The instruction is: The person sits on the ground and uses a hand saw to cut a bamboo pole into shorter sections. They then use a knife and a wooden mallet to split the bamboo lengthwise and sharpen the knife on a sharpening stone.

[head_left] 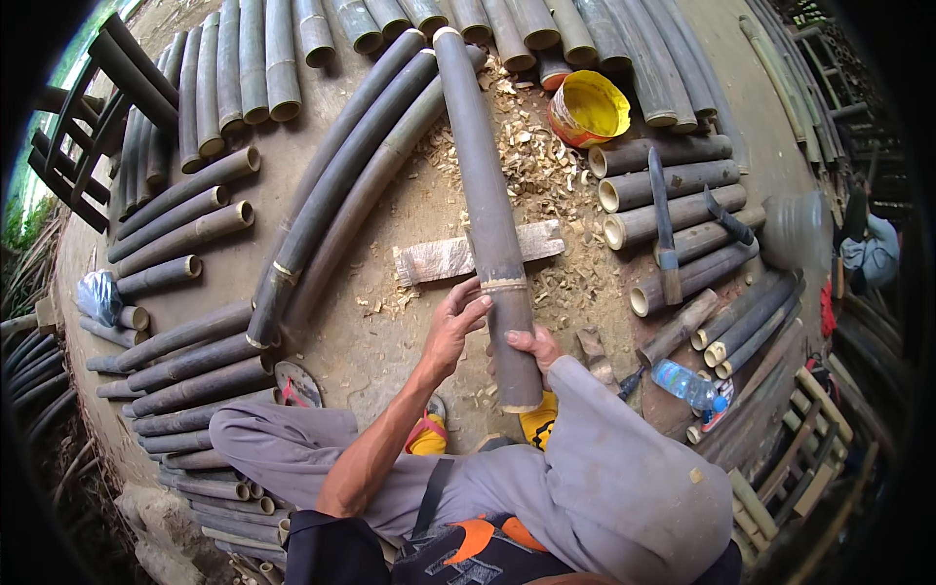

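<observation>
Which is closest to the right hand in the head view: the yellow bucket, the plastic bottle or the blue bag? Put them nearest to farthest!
1. Plastic bottle: nearest, to the right of the right hand.
2. Yellow bucket: farther ahead, slightly right.
3. Blue bag: farthest, way over on the left.

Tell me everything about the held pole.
The pole is a dark bamboo tube with pale cut ends and a pale-ringed joint toward its near end. It points away, leaning left, crossing over a whitish block. The left hand touches its left side beside the joint; the right hand holds its near part.
</observation>
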### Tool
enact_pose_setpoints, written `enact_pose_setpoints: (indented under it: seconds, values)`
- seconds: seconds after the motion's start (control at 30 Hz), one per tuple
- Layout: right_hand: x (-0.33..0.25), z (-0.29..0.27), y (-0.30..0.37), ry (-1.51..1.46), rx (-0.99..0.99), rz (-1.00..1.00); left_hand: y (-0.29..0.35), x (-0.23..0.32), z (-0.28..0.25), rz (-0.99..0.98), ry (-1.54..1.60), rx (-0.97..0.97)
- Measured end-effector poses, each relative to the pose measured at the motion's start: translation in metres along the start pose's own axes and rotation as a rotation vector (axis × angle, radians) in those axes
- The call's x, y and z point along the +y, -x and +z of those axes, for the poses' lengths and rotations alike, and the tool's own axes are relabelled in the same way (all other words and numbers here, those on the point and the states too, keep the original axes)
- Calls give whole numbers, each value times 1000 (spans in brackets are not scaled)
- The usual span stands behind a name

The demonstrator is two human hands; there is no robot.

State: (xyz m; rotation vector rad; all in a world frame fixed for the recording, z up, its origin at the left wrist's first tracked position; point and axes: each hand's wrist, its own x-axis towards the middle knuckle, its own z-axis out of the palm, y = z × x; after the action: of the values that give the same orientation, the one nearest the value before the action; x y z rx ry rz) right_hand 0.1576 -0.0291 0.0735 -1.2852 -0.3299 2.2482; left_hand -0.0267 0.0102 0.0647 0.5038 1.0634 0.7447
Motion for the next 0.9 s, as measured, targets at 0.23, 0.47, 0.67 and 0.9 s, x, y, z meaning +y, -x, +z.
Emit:
enact_pose_setpoints:
  seconds: [0.23, 0.47, 0.67, 0.9]
  values:
    - [20, -8, 0, 582, 62, -207, -16, 5, 13, 63, 34, 144]
    - [-18, -29, -7, 926, 336, -562, 22, 8, -8, 9, 68, -52]
    - [-103, -12, -21, 1488, 555, -1235, 79, 42, -19, -275, 389, -361]
    - [-197, 14, -71, 1703, 275, -1758, 114, 121, -17, -474, 725, -514]
